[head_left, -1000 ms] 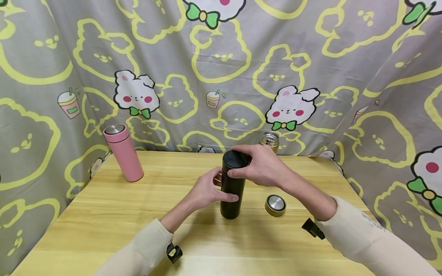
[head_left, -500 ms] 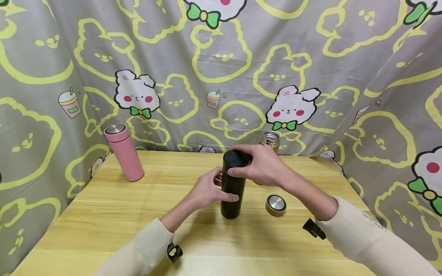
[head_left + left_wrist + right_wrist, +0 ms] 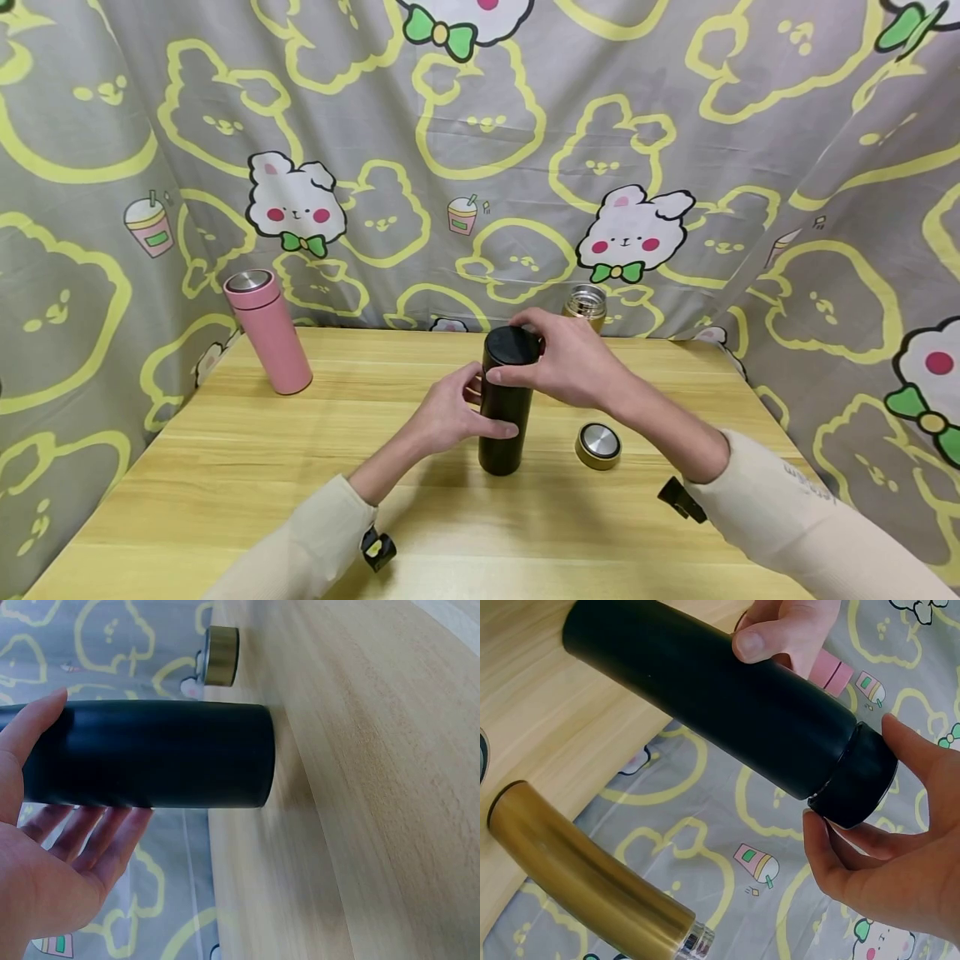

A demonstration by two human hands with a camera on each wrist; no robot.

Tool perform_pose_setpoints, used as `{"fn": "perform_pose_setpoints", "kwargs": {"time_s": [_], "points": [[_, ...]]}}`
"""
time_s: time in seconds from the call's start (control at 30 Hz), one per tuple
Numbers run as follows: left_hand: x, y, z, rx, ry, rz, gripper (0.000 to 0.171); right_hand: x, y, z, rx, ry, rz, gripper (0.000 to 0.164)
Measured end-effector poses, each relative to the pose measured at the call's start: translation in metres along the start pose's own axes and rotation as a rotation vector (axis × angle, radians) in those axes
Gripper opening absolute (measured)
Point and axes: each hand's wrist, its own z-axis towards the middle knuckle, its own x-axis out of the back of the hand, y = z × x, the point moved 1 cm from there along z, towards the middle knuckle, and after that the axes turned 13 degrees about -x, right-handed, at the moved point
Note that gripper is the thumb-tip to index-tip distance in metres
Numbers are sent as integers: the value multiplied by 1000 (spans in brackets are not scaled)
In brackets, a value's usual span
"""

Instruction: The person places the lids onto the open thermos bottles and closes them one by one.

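Observation:
A black thermos bottle (image 3: 501,454) stands upright near the middle of the wooden table. My left hand (image 3: 450,412) grips its body from the left, thumb across the near side and fingers behind. From the right, my right hand (image 3: 573,362) holds the black lid (image 3: 512,344) at the top between thumb and fingers. In the right wrist view a thin seam shows between the lid (image 3: 855,780) and the body. The left wrist view shows the lower body (image 3: 165,754) lying between thumb and fingers; the lid is out of that frame.
Behind my right hand stands a gold thermos (image 3: 587,304) with its metal mouth uncovered. Its likely match, a gold lid (image 3: 598,446) with a silver top, lies right of the black bottle. A pink thermos (image 3: 270,342) stands at the back left, before a patterned curtain (image 3: 487,100).
My right hand's fingers have shifted round the lid: the index finger has drawn back to the right and the thumb has slid left. My left hand and the bottle stay in place.

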Motion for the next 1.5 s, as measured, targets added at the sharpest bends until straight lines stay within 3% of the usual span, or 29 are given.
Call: {"fn": "perform_pose_setpoints", "kwargs": {"time_s": [0.43,0.6,0.77,1.07,1.5], "points": [[-1,0,0,-6,10,2,65,4,0,-3,28,-34,9,80],[-1,1,-1,-6,15,-1,64,8,-1,-3,23,-89,84,68],[0,2,-1,-12,18,-1,64,8,-2,-3,33,-83,75,61],[0,1,-1,-19,19,5,65,8,-4,-3,38,-64,59,59],[0,1,-2,-22,23,1,67,11,-5,-3,42,-100,43,57]]}}
